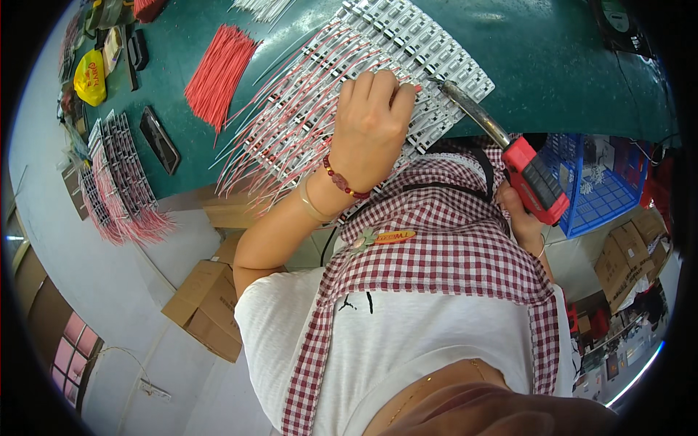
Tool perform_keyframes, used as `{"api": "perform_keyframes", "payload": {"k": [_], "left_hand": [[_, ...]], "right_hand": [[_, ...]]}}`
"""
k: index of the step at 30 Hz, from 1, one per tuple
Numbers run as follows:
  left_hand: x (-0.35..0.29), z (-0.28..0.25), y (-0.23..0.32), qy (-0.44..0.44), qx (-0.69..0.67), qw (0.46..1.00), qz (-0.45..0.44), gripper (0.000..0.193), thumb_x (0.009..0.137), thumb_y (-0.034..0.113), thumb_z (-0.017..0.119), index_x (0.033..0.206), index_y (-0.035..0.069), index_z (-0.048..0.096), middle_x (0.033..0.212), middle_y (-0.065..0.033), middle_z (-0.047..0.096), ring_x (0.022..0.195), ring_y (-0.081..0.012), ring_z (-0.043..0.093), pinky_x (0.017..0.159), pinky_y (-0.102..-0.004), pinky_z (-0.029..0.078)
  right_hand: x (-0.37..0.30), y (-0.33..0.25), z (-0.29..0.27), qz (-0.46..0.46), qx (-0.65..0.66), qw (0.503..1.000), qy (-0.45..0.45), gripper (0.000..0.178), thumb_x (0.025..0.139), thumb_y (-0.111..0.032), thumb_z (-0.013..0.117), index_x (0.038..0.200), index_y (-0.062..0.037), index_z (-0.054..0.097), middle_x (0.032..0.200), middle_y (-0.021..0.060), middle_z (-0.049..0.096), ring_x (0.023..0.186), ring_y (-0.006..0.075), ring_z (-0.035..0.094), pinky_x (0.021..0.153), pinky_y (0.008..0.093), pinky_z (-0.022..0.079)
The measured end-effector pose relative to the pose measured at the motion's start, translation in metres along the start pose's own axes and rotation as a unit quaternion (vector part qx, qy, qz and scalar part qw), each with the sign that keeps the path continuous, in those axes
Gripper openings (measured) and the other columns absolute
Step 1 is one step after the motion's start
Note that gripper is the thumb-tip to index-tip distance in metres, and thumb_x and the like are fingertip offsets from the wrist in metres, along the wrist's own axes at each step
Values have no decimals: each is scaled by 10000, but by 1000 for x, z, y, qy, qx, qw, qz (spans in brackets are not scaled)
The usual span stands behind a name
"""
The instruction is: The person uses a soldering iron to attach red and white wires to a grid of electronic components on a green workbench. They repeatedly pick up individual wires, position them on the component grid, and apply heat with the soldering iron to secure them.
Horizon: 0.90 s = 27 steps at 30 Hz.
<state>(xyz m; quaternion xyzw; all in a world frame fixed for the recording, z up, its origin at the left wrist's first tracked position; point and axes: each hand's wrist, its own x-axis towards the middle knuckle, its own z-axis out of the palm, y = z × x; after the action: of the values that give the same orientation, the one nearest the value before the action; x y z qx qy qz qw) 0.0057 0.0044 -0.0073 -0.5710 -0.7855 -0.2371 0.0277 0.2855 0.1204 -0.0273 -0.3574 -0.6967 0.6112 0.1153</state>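
Note:
My left hand (373, 120) is over a board of rows of small white-and-silver parts (469, 67), its fingers pinched together. A short red wire end (418, 89) shows at the fingertips; the rest of that wire is hidden by the hand. Many thin red and pale wires (251, 152) trail off the board toward the left. My right hand (515, 209) is wrapped round the red-and-black handle of a soldering iron (536, 180). The iron's metal barrel slants up to the left, and its thin tip is by the board's parts, close to my left fingertips.
A bundle of red wires (219, 75) lies on the green table (549, 43), left of the board. Farther left are a phone (159, 140), wired boards (120, 178) and a yellow bag (90, 78). A blue basket (590, 207) stands right, beyond the table edge. Cardboard boxes (207, 309) are below.

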Motion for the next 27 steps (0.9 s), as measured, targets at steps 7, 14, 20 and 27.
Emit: {"api": "perform_keyframes", "payload": {"k": [7,14,20,27], "left_hand": [[-1,2,0,0,9,1000,-2,111,759,31,639,867,48,619,796,-64,501,735,-227,500,661,-348,391],[-3,4,0,11,-1,1000,10,182,739,10,626,920,32,632,820,-81,507,756,-236,512,684,-347,416],[-3,3,0,13,-3,1000,12,173,738,9,634,910,19,629,821,-83,508,753,-236,513,675,-348,419],[-5,3,0,10,-2,1000,4,174,740,16,647,913,25,634,810,-75,505,747,-230,511,672,-347,418]], "right_hand": [[1,-4,4,13,3,1000,-8,176,797,-94,739,936,-12,668,815,60,666,710,145,616,653,289,494],[5,-10,12,30,10,999,5,176,783,-102,737,921,-23,660,802,61,641,694,150,598,629,286,481],[9,-11,11,-20,-32,999,1,156,793,-92,719,915,-22,652,776,45,614,671,137,575,610,290,476],[1,3,7,-13,10,1000,-1,165,817,-69,707,962,-8,657,815,48,650,706,135,605,638,294,495]]}}
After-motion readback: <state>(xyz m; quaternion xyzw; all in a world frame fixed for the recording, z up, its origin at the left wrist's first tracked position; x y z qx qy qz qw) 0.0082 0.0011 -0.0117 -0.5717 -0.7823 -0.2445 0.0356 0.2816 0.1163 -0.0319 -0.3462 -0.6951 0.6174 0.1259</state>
